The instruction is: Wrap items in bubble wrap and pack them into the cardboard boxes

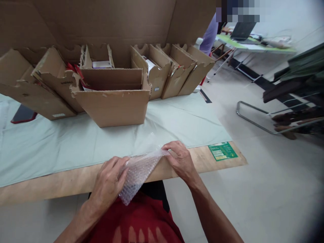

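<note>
A clear piece of bubble wrap [141,172] stretches between my two hands at the front edge of the table, its lower end hanging over my lap. My left hand [111,175] is closed on its left side, thumb on top. At the upper right corner, my right hand [179,158] pinches the plastic between thumb and fingers. Whether the bubble wrap is a bag or a single sheet I cannot tell. Just beyond my hands stands an open cardboard box [118,108] with a slanted side and something red and white inside.
More cardboard bins [157,74] line the table's back, before a tall cardboard panel [113,20]. A dark flat object with a red edge [24,113] lies at left. A green label [222,151] sits on the wooden edge. Right, beyond the floor, are a metal-framed chair [255,118] and another table [273,49].
</note>
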Motion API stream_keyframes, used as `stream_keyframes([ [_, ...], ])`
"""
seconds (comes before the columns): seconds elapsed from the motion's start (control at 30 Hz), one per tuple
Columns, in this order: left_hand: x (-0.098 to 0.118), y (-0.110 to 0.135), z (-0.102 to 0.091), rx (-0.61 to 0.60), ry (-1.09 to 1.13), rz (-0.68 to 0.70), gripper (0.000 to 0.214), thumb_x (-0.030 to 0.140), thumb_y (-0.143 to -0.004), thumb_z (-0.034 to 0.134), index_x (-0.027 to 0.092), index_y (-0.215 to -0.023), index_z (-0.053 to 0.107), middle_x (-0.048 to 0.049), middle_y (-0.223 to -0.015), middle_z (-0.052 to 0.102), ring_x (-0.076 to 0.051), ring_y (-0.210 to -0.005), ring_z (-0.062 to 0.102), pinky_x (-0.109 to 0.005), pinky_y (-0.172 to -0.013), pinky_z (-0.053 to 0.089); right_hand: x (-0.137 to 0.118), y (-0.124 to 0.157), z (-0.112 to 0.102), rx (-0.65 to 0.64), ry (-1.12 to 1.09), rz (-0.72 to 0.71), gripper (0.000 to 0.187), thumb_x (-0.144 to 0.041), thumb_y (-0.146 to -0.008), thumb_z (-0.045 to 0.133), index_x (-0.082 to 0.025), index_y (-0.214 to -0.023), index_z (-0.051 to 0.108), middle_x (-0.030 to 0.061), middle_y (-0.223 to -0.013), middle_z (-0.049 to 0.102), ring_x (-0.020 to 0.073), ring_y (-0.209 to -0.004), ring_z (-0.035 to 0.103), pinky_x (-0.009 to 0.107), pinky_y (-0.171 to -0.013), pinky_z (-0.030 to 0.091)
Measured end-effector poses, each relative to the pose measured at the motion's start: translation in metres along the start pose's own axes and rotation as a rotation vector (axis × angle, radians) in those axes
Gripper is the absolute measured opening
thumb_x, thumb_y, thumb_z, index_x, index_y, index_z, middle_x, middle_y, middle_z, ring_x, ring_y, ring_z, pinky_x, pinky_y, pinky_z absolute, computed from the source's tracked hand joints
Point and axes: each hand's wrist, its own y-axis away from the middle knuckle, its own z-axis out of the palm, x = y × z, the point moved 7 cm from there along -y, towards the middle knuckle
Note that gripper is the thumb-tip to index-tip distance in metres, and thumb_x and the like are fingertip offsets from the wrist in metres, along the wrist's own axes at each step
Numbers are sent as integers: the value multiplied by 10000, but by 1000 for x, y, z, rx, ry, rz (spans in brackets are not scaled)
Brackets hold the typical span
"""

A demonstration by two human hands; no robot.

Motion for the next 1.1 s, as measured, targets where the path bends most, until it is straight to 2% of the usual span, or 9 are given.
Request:
stream_keyframes([
  [0.13,-7,-4,-9,9,33,-26,282,274,-896,605,251,-1163,694,-102,-1202,679,-265,-1109,668,-418,-930,557,-20,-8,-13,82,-268,2,93,-246,-911,613,-243,-851,683,51,-976,705,191,-849,666,307,-665,523],
  [0.3,-19,-9,-17,-104,239,-144,141,276,-872,558,245,-825,687,-60,-1032,758,-235,-987,718,-369,-827,595,-31,-20,-27,242,-450,59,39,-257,-926,602,-238,-893,610,71,-1044,765,215,-952,719,321,-714,583],
  [0.4,-23,-21,-59,130,253,-218,102,310,-860,587,239,-832,655,-41,-1040,769,-227,-994,727,-350,-828,599,-36,-24,-32,316,-502,11,49,-263,-922,616,-246,-912,572,80,-1103,769,232,-1003,732,376,-806,610],
  [0.47,-16,-27,-92,332,192,-169,55,290,-852,632,240,-874,640,-32,-1123,758,-235,-1068,713,-389,-921,579,-40,-21,-33,344,-541,-50,70,-281,-920,625,-253,-925,562,87,-1144,761,251,-1056,727,438,-901,605],
  [0.57,-3,-27,-109,377,212,25,64,201,-858,646,246,-889,613,-26,-1180,751,-239,-1143,696,-430,-1019,538,-36,-7,-30,316,-535,-87,101,-336,-926,626,-257,-925,564,106,-1148,758,289,-1125,708,511,-966,584],
  [0.67,-5,-15,-90,205,212,145,106,143,-865,614,248,-866,617,-39,-1134,778,-242,-1143,706,-424,-997,548,-18,13,-13,163,-507,-39,77,-315,-925,633,-254,-918,587,107,-1141,762,284,-1103,718,501,-950,593],
  [0.83,-36,12,-45,-21,137,147,147,119,-880,567,244,-906,639,-57,-1153,783,-243,-1183,694,-451,-1029,532,10,40,18,-97,-385,64,83,-230,-925,603,-243,-991,652,106,-1164,753,244,-1071,728,403,-888,616],
  [0.97,-54,26,-24,-155,86,114,309,121,-854,575,263,-1108,679,-65,-1325,715,-256,-1300,622,-505,-1119,476,8,41,15,-130,-264,8,225,-160,-956,519,-249,-1083,682,94,-1170,745,226,-1116,711,394,-949,601],
  [1.1,-59,37,-31,-249,76,91,559,141,-824,574,323,-1351,618,-50,-1479,610,-284,-1409,531,-553,-1188,410,8,37,-2,-94,-141,-73,273,-121,-969,491,-256,-1059,711,68,-1083,757,213,-1042,727,380,-921,612],
])
